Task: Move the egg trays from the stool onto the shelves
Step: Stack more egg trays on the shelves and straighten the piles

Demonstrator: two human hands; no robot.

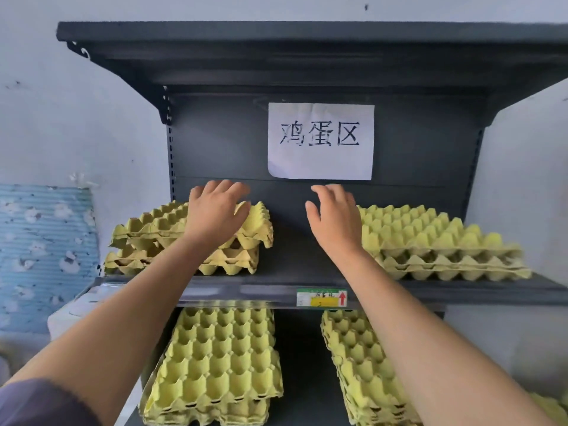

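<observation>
Yellow pulp egg trays stand in stacks on a dark metal shelf unit. On the upper shelf (pixel 295 265) a left stack (pixel 153 235) has its top tray sitting askew. My left hand (pixel 215 210) lies on that top tray, fingers spread over its far part. A right stack (pixel 436 241) stands on the same shelf. My right hand (pixel 336 219) hovers with relaxed fingers in the gap between the two stacks, just beside the right stack and holding nothing. The stool is out of view.
On the lower shelf stand two more tray stacks, one left (pixel 221 358) and one right (pixel 359 364). A white paper sign (pixel 321 141) hangs on the back panel. A price label (pixel 322 298) is on the shelf edge. A blue patterned board (pixel 43 253) leans at the left wall.
</observation>
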